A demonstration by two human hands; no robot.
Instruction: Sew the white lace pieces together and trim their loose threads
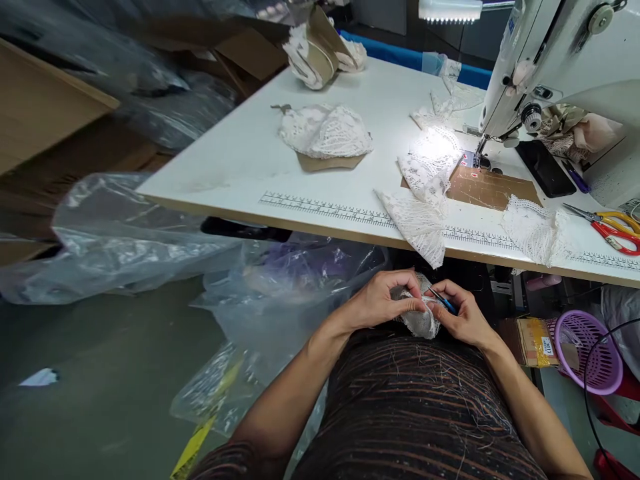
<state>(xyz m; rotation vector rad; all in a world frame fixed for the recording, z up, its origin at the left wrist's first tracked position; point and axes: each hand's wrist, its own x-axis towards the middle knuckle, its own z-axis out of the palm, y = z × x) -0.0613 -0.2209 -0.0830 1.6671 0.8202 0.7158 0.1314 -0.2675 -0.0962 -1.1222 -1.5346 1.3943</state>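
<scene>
Just below the table's front edge, over my lap, both hands are on a small white lace piece (pixel 421 321). My left hand (pixel 387 298) pinches its left side between thumb and fingers. My right hand (pixel 463 313) grips the other side and also has a small blue-handled tool (pixel 444 301) between its fingers, the thin tip pointing at the lace. More white lace (pixel 425 220) hangs over the table edge above my hands and runs back toward the sewing machine's needle (pixel 480 157). Another lace piece (pixel 533 230) lies to its right.
The white table (pixel 215 157) carries stacked lace cups (pixel 327 132), a lace bundle (pixel 320 57), a black phone (pixel 545 168) and red and yellow scissors (pixel 613 227). Plastic bags (pixel 280 293) hang at the left; a purple basket (pixel 590 353) stands at lower right.
</scene>
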